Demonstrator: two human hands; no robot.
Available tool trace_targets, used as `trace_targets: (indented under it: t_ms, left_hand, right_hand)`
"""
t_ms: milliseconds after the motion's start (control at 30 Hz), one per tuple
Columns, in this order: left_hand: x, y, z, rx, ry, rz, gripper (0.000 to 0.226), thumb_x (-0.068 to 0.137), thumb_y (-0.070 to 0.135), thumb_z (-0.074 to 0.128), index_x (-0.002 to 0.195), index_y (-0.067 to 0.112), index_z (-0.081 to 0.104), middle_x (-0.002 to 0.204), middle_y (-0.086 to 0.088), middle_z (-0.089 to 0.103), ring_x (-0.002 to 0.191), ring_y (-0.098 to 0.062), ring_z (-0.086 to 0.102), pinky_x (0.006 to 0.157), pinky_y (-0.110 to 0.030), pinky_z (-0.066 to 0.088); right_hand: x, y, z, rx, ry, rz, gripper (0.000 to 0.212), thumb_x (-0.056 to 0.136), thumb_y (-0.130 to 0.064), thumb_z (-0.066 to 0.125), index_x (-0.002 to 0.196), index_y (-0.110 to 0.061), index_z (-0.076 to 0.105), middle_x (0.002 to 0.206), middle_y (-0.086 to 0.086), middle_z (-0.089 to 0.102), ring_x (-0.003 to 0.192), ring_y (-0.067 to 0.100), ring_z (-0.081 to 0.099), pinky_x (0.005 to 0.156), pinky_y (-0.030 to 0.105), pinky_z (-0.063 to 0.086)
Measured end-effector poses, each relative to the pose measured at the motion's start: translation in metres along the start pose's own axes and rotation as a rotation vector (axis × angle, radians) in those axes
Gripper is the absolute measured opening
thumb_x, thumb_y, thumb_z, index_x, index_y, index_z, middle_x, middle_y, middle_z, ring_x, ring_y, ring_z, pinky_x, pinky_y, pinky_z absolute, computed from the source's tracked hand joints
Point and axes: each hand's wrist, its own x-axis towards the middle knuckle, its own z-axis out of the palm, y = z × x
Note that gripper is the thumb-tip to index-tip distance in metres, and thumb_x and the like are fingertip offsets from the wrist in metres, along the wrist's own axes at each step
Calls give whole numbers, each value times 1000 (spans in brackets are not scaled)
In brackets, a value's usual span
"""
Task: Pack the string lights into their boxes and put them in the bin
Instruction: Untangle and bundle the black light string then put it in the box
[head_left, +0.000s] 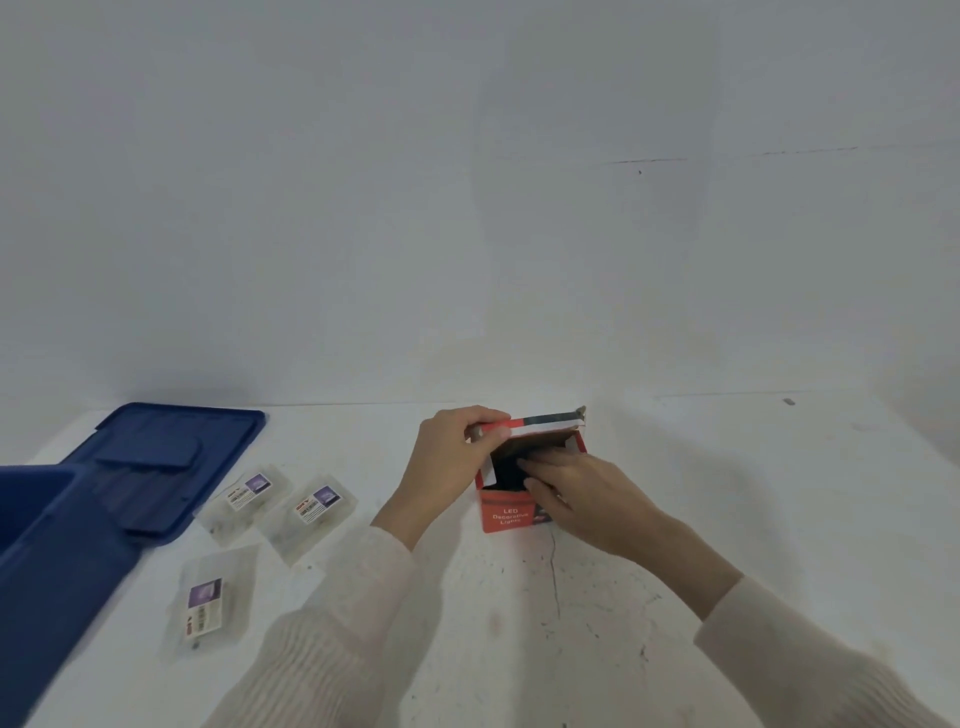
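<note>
While the left hand (452, 457) pinches the left corner of the raised lid flap (545, 422), thumb and fingers curled around it, the red box (506, 514) stands open on the white table (727, 493). The right hand (587, 499) reaches into the opening from the right with fairly straight fingers; their tips are hidden, so I cannot tell whether they hold anything. Three clear packets of string lights (311, 512) lie to the left, near the blue bin (47, 545) and its lid (171, 447).

A plain packing station, I'd say. Scuffed white table (779, 493) against a bare wall (467, 208), blue bin (47, 545) at the table's left edge.
</note>
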Motion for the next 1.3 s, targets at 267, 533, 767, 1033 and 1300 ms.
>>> trace_targets:
  t_ms: [267,533,767,1033,1300]
  left_hand:
    - [-20,-5,8,-21,7,-14,21,85,20,66,105,16,70,95,11,65,90,-4,56,71,1,39]
    - [-33,-14,24,66,64,98,21,81,6,69,102,6,72,111,-6,69,106,-16,61,90,-7,35]
    - [-40,-34,28,253,-114,237,41,92,31,55,128,11,55,139,6,47,133,-2,32,106,-6,11]
    - [-30,-48,19,450,-57,315,33,87,19,58,117,6,65,126,-8,61,124,-24,52,108,-37,29]
    - [-10,-60,-28,571,-23,39,42,91,25,34,123,12,58,137,-3,50,133,-22,37,109,-37,29]
  right_hand:
    - [-29,13,-11,0,468,31,24,88,-25,52,103,-14,67,90,-2,66,78,14,60,52,22,52]
    - [-26,27,7,75,407,119,22,83,-11,70,104,-13,72,110,4,70,100,22,66,68,40,59]
    - [-36,29,16,38,365,94,28,81,-20,72,108,-13,71,118,6,67,103,22,65,67,35,58]
    - [-22,21,41,75,432,122,35,74,-10,76,109,-6,69,118,14,65,96,28,65,67,36,58]
    - [50,-31,60,153,320,151,45,76,13,62,118,-1,64,128,23,54,103,40,58,72,47,57]
